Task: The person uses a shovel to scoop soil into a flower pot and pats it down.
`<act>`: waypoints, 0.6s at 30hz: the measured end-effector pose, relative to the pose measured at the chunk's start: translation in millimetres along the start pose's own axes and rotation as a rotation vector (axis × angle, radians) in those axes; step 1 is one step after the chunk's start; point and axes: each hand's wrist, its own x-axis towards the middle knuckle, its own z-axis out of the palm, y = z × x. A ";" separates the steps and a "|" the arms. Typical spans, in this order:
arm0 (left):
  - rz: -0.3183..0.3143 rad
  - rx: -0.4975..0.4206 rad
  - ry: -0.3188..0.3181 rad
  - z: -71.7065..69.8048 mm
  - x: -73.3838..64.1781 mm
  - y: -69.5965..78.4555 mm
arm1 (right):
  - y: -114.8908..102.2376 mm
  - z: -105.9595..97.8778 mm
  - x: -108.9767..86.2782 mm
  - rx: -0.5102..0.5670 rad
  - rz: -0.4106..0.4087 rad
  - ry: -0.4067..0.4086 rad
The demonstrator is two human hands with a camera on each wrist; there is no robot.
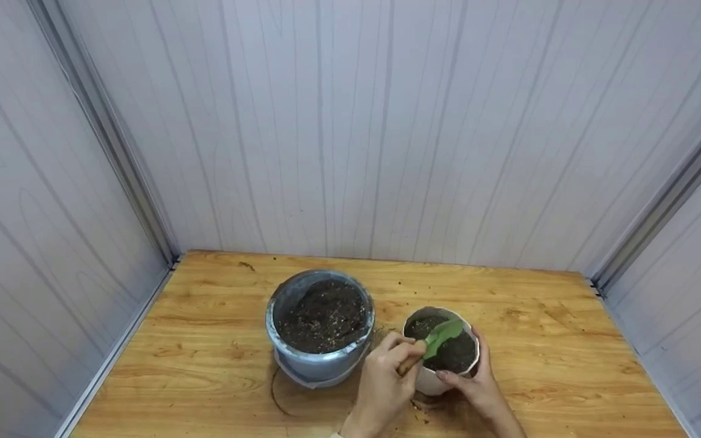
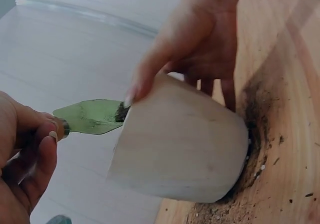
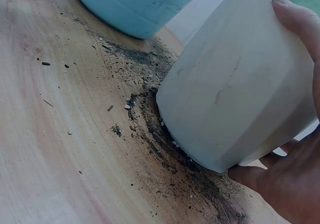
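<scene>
My left hand (image 1: pixel 387 371) grips the wooden handle of a small trowel with a green blade (image 1: pixel 445 334). The blade reaches into a white faceted pot (image 1: pixel 432 384) with dark soil inside. Some soil clings to the blade tip by the rim in the left wrist view. Around the pot's right side, my right hand (image 1: pixel 481 386) holds it, thumb at the rim and fingers spread along the wall. The pot (image 3: pixel 240 84) stands tilted on the table in the wrist views. Its inside is hidden there.
A larger grey-blue pot (image 1: pixel 320 368), filled partway with dark soil, stands left of the white pot. Loose soil (image 3: pixel 150 134) lies scattered around the white pot's base. The wooden table (image 1: pixel 204 340) is bounded by pale panels (image 1: pixel 350 134) at the back and both sides.
</scene>
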 end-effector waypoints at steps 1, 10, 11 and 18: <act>0.003 0.000 -0.017 1.6 -1.1 0.9 | 0.2 0.0 0.0 0.008 0.001 0.002; 0.019 0.131 0.001 0.8 -4.6 -2.4 | 1.3 -0.5 0.9 0.018 -0.017 -0.001; 0.022 0.145 0.015 0.0 -4.2 -3.4 | 1.2 -0.6 0.8 0.017 -0.016 -0.001; -0.033 0.086 0.112 -11.3 0.5 -8.3 | 1.7 0.2 0.1 -0.019 -0.014 0.009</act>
